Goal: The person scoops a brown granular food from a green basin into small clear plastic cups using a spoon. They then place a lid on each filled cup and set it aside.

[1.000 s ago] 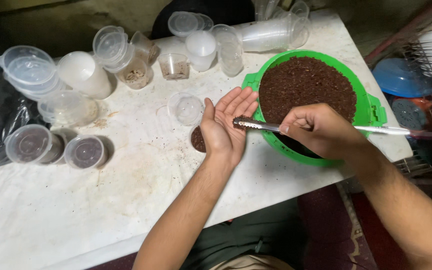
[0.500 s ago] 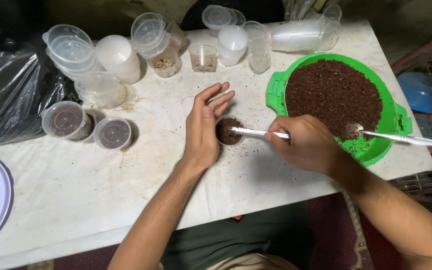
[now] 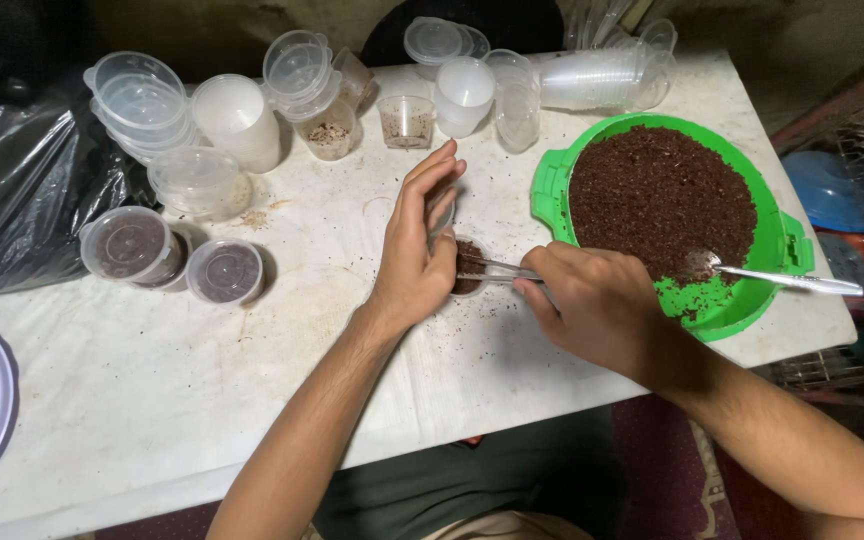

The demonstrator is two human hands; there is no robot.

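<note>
Right now the left hand (image 3: 417, 245) curls around a small clear plastic cup (image 3: 464, 268) on the white table (image 3: 152, 380), fingers loosely cupping its side with the fingertips lifted. Dark brown crumbly material fills the cup. Pinched shut, the right hand (image 3: 597, 300) holds a thin metal tool (image 3: 497, 270), its tip at the cup's rim. Just beside it, a green bowl (image 3: 552, 185) is heaped with the same brown material, and a metal spoon (image 3: 772, 277) rests in it.
</note>
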